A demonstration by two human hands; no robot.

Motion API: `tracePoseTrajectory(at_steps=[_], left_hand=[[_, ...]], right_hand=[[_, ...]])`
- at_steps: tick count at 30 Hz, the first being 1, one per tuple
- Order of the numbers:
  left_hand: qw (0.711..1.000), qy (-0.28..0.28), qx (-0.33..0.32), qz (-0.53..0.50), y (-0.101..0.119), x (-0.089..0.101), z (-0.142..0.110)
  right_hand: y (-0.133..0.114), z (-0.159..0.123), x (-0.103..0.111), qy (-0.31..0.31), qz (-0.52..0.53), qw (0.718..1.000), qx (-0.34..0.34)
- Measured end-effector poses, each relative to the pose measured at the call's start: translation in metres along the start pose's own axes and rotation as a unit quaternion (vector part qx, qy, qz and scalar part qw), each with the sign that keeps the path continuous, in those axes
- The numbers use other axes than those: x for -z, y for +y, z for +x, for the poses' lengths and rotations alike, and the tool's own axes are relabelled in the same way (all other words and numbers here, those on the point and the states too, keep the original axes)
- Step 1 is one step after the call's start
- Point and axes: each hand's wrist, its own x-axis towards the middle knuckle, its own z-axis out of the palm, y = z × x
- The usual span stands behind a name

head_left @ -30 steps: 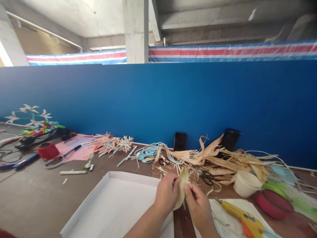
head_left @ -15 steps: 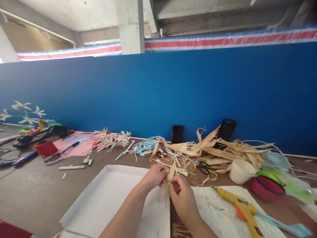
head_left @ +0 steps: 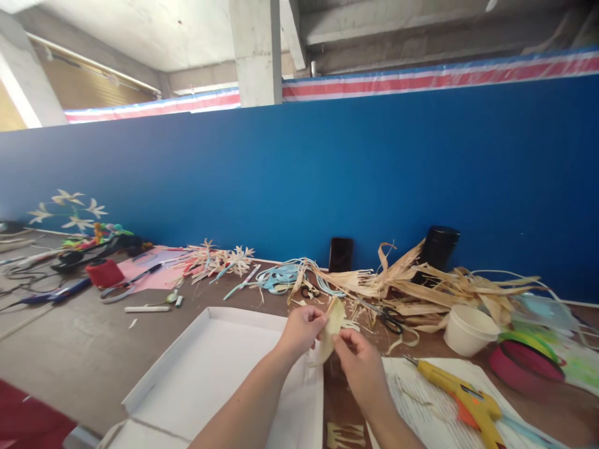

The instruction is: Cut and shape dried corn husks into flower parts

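Observation:
Between my two hands is a pale yellow-green piece of corn husk [head_left: 333,327], held upright over the right edge of a white box lid [head_left: 210,368]. My left hand [head_left: 302,330] pinches the husk along its left side. On its right side the fingers of my right hand [head_left: 360,358] are closed on it. Just behind the hands lie loose husk scraps and a pair of scissors with black handles [head_left: 390,320]. A pile of dry tan corn husks [head_left: 421,296] spreads to the back right.
On a printed sheet [head_left: 412,399] at right rests a yellow glue gun [head_left: 461,399]. Beyond it stand a white paper cup [head_left: 470,330] and a pink round container [head_left: 526,368]. A phone [head_left: 341,254] leans against the blue partition [head_left: 299,181]. Husk flowers [head_left: 241,259] lie at the back.
The view swings left, then back right. My hands keep hold of the husk piece; it was turned narrower half a second ago and now shows its broad face.

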Motion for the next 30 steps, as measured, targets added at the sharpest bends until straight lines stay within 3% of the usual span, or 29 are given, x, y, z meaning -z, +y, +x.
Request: tracePoseTrajectory(at_steps=[5, 7, 10, 15, 18, 21, 25, 30], left_hand=[[0.982, 0.076, -0.135, 0.108, -0.007, -0.003, 0.002], [0.986, 0.077, -0.118, 0.094, -0.010, -0.004, 0.004], [0.999, 0.037, -0.026, 0.021, -0.011, -0.005, 0.007], [0.993, -0.021, 0.059, -0.105, -0.002, -0.006, 0.003], [0.988, -0.044, 0.052, -0.141, 0.002, -0.006, -0.001], [0.993, -0.062, 0.013, -0.101, 0.001, -0.007, -0.003], [0.998, -0.053, 0.006, -0.043, 0.000, -0.007, -0.004], [0.998, -0.036, 0.012, -0.040, 0.003, -0.006, -0.004]], right_hand=[[0.006, 0.006, 0.008, -0.010, 0.000, 0.998, -0.063], [0.008, 0.008, 0.010, -0.017, 0.003, 0.997, -0.080], [0.011, 0.009, 0.010, -0.021, -0.007, 0.995, -0.092], [0.014, 0.010, 0.010, -0.033, -0.020, 0.995, -0.094], [0.012, 0.010, 0.011, -0.036, -0.026, 0.994, -0.098], [0.010, 0.009, 0.010, -0.042, -0.035, 0.994, -0.090], [0.012, 0.010, 0.009, -0.059, -0.015, 0.995, -0.081], [0.011, 0.009, 0.009, -0.093, 0.035, 0.989, -0.108]])
